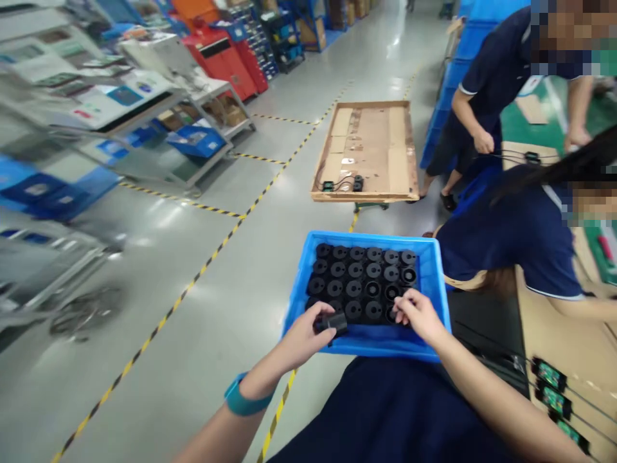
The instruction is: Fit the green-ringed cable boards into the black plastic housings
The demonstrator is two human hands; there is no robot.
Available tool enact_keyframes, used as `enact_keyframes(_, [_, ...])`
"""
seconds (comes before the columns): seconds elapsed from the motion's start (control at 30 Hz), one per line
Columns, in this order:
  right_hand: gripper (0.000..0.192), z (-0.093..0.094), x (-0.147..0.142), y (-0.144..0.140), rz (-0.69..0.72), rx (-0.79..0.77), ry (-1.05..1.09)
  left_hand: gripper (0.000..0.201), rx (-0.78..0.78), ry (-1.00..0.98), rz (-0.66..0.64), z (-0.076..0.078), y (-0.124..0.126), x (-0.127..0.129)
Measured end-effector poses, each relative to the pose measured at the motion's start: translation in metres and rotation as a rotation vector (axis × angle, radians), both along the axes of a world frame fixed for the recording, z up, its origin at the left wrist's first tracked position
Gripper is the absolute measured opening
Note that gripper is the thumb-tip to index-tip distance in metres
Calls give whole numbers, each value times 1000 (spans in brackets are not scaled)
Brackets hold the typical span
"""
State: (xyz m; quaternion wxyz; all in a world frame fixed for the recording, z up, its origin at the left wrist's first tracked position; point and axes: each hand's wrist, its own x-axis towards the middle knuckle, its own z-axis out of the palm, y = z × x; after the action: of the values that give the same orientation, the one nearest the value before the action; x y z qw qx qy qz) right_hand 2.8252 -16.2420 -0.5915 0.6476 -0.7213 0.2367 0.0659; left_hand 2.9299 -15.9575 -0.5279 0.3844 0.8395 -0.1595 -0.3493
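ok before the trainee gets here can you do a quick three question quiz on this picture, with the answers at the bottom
1. True or false: the blue bin has just one black piece in it.
2. Fill in the blank: a blue-green band is worn on the ____ wrist of the person at the bin.
3. Multiple choice: what does that person's left hand hold?
A) nothing at all
B) the blue-green band
C) a black part

Key
1. False: many black pieces stand in rows there.
2. left
3. C
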Motion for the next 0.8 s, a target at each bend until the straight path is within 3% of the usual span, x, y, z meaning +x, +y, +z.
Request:
enact_keyframes(0.03, [37, 7, -10, 8, -2, 140, -5, 33, -89, 75, -11, 2, -12, -5])
enact_keyframes(0.1, [38, 19, -31, 19, 12, 257, -96, 37, -190, 140, -57, 0, -41, -16])
enact_keyframes(0.17, [36, 25, -50, 20, 29, 194, -215, 41, -220, 133, -122, -8, -72, -28])
enact_keyframes(0.27, [32, 26, -81, 1, -36, -32, -310, 47, -235, 134, -230, -24, -120, -44])
enact_keyframes(0.4, [27, 18, -136, -33, -213, -210, -323, 49, -217, 191, -432, -33, -183, -67])
enact_keyframes(0.57, [40, -5, -207, -70, -445, -133, -242, 66, -135, 248, -849, -40, -278, -107])
enact_keyframes(0.67, [47, -18, -252, -94, -627, -92, -193, 78, -56, 408, -1071, -59, -338, -143])
enact_keyframes(0.8, [51, -33, -318, -129, -949, 35, -160, 77, -70, 462, -1180, -96, -409, -202])
